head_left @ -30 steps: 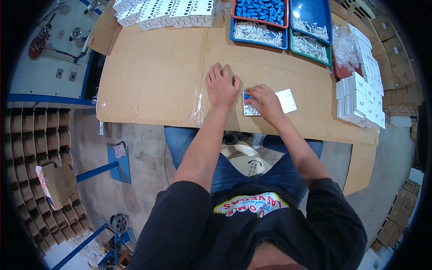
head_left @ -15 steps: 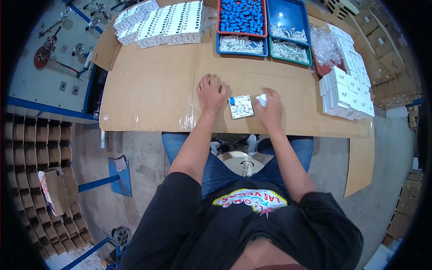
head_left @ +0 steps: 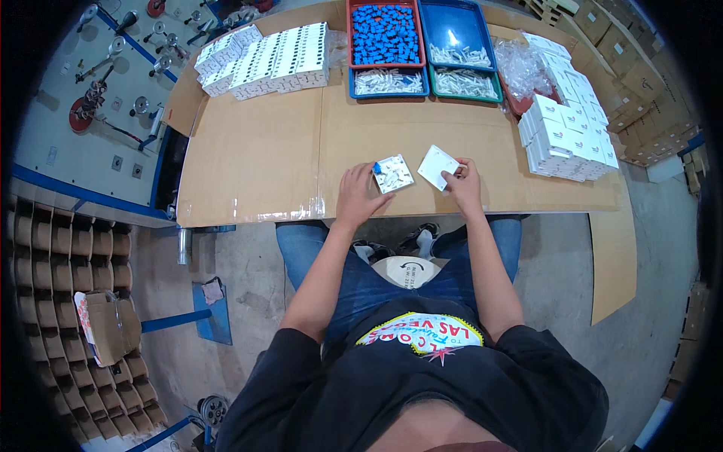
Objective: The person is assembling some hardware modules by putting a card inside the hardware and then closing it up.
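Observation:
A small square white part [head_left: 394, 174] with a blue piece at its corner lies on the cardboard-covered table [head_left: 263, 166]. My left hand [head_left: 358, 193] rests flat next to it, fingertips touching its left edge. A white square plate [head_left: 438, 166] lies tilted just to the right, and my right hand [head_left: 462, 183] grips its lower right corner.
At the table's far edge stand trays: one of blue pieces [head_left: 385, 35], a blue tray [head_left: 457, 39] and trays of clear parts [head_left: 388, 82]. Rows of white boxes [head_left: 267, 56] lie far left. Stacked white boxes [head_left: 566, 135] stand right. Cardboard tubes [head_left: 68, 301] fill the floor at left.
My right hand has lifted off the small white part and moved right to the white plate. My left hand has stayed by the part.

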The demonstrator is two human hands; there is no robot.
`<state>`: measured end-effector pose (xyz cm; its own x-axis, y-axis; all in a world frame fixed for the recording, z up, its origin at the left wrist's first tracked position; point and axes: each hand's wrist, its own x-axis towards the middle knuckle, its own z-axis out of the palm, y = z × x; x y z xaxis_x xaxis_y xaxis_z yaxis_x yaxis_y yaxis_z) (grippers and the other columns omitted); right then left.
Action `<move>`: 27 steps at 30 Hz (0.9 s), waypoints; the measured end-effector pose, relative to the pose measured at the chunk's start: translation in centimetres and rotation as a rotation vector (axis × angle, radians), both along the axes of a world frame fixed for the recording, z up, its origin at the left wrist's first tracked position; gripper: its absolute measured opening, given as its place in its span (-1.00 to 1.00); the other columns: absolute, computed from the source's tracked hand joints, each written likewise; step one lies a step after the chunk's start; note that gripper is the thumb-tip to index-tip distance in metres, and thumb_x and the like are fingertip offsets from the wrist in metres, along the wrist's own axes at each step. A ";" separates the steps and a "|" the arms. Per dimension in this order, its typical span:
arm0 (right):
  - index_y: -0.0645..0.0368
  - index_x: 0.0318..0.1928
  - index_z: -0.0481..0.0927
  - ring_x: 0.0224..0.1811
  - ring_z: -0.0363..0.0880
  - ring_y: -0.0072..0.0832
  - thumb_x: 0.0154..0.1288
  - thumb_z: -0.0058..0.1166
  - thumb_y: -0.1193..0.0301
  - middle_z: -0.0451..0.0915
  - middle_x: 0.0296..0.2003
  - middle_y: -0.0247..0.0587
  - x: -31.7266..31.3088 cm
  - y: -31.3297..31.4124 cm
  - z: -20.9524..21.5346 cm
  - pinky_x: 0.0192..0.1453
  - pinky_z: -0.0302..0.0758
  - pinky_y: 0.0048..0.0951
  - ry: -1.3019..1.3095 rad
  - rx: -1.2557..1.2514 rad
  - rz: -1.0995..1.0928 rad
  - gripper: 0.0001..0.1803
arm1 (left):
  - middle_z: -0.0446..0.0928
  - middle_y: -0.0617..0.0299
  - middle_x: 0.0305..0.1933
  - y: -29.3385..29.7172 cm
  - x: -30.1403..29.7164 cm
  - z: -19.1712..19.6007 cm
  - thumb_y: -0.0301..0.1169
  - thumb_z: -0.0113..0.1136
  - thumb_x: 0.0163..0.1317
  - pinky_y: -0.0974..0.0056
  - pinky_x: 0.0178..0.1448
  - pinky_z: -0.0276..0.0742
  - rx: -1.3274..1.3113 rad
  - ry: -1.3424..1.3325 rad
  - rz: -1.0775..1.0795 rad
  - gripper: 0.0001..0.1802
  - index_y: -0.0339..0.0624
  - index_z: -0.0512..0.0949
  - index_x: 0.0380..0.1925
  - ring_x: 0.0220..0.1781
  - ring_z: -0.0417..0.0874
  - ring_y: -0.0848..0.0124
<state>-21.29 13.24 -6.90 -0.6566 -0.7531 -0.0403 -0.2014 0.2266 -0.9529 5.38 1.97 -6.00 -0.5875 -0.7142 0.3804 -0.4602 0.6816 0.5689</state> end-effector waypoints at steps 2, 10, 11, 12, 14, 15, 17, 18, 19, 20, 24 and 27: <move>0.28 0.05 0.55 -0.20 0.72 -0.44 0.29 0.34 0.51 0.69 -0.18 -0.15 2.2 0.3 3.3 -0.15 0.66 -0.41 -0.363 -0.169 -0.027 -0.64 | 0.49 -0.08 0.28 0.2 0.4 -0.6 -0.09 0.58 0.01 -0.06 0.49 0.32 0.095 0.075 0.056 -0.07 -0.27 0.41 0.34 0.33 0.49 0.00; 0.21 -0.03 0.61 -0.18 0.72 -0.52 0.37 0.25 0.46 0.69 -0.19 -0.29 4.1 1.8 8.7 -0.14 0.68 -0.49 -0.732 -0.346 0.035 -0.79 | 0.49 0.04 0.24 4.8 0.0 1.1 -0.28 0.35 0.37 0.17 0.32 0.52 0.929 0.943 0.018 -0.27 -0.21 0.27 0.46 0.28 0.57 0.24; 0.20 -0.03 0.61 -0.18 0.72 -0.52 0.37 0.25 0.45 0.69 -0.19 -0.29 4.3 2.0 9.3 -0.14 0.68 -0.50 -0.767 -0.342 0.074 -0.79 | 0.50 0.05 0.25 5.4 0.2 1.6 -0.26 0.28 0.43 0.19 0.31 0.53 1.112 1.091 0.019 -0.32 -0.19 0.28 0.45 0.28 0.57 0.25; 0.20 -0.03 0.61 -0.18 0.72 -0.52 0.37 0.25 0.45 0.69 -0.19 -0.29 4.7 2.3 9.9 -0.14 0.68 -0.50 -0.769 -0.343 0.073 -0.79 | 0.50 0.05 0.25 6.0 0.5 1.9 -0.26 0.28 0.43 0.19 0.31 0.53 1.112 1.088 0.019 -0.32 -0.19 0.28 0.45 0.28 0.57 0.25; 0.20 -0.07 0.61 -0.20 0.73 -0.53 0.36 0.25 0.40 0.68 -0.23 -0.30 5.4 2.6 11.2 -0.14 0.69 -0.51 -0.789 -0.322 0.106 -0.80 | 0.58 0.04 0.16 7.2 0.5 2.7 -0.05 -0.05 0.56 0.10 0.24 0.60 1.356 1.300 0.010 -0.40 -0.20 0.32 0.42 0.18 0.64 0.20; 0.20 -0.07 0.61 -0.20 0.73 -0.53 0.36 0.25 0.40 0.68 -0.23 -0.30 5.4 2.6 11.1 -0.14 0.69 -0.51 -0.789 -0.320 0.112 -0.80 | 0.58 0.04 0.16 7.7 0.5 3.2 -0.05 -0.05 0.56 0.10 0.24 0.60 1.352 1.304 0.012 -0.40 -0.20 0.32 0.42 0.18 0.64 0.20; 0.23 0.02 0.59 -0.15 0.73 -0.46 0.37 0.18 0.36 0.67 -0.17 -0.25 5.5 2.7 11.2 -0.03 0.72 -0.41 -0.785 -0.320 0.170 -0.71 | 0.60 -0.01 0.17 8.8 0.3 4.5 0.05 -0.24 0.57 0.03 0.26 0.59 1.540 1.356 -0.074 -0.35 -0.22 0.36 0.38 0.16 0.66 0.10; 0.23 0.02 0.59 -0.15 0.73 -0.46 0.37 0.18 0.36 0.67 -0.17 -0.25 5.9 2.7 11.2 -0.03 0.72 -0.41 -0.785 -0.315 0.179 -0.71 | 0.61 -0.07 0.18 9.0 0.2 4.3 0.06 -0.27 0.55 -0.03 0.29 0.58 1.597 1.397 -0.102 -0.32 -0.24 0.38 0.37 0.18 0.65 0.02; 0.27 0.09 0.55 -0.08 0.73 -0.35 0.40 0.09 0.32 0.66 -0.08 -0.14 6.6 2.7 11.7 0.06 0.71 -0.31 -0.861 -0.330 0.119 -0.65 | 0.61 -0.07 0.18 9.3 0.0 4.7 0.06 -0.27 0.55 -0.03 0.29 0.58 1.594 1.405 -0.098 -0.32 -0.24 0.38 0.37 0.18 0.65 0.02; 0.30 0.16 0.52 -0.01 0.73 -0.24 0.42 0.01 0.29 0.65 0.00 -0.04 7.2 2.7 12.3 0.14 0.70 -0.22 -0.938 -0.342 0.060 -0.58 | 0.61 -0.06 0.18 9.7 -0.1 5.6 0.07 -0.26 0.55 0.00 0.29 0.58 1.613 1.394 -0.127 -0.33 -0.24 0.38 0.37 0.19 0.66 0.03; 0.38 0.29 0.41 0.14 0.68 -0.01 0.47 -0.19 0.21 0.58 0.17 0.14 8.4 3.4 14.6 0.25 0.64 -0.05 -1.118 -0.435 0.317 -0.44 | 0.58 -0.07 0.21 10.8 -0.1 8.2 0.09 -0.32 0.55 -0.07 0.29 0.59 1.619 1.339 -0.158 -0.31 -0.17 0.34 0.41 0.22 0.65 0.00; 0.41 0.33 0.37 0.19 0.65 0.09 0.49 -0.31 0.18 0.56 0.22 0.18 7.8 3.7 15.0 0.23 0.64 0.00 -1.090 -0.411 0.396 -0.38 | 0.57 -0.06 0.25 10.9 0.0 8.6 0.10 -0.35 0.54 -0.12 0.28 0.59 1.581 1.312 -0.152 -0.31 -0.11 0.34 0.43 0.24 0.64 -0.01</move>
<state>-13.47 16.96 8.15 -0.1514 -0.9789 -0.1372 0.7577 -0.0258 -0.6521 5.37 12.86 2.63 -0.6103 -0.7578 -0.2309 0.6245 -0.6395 0.4483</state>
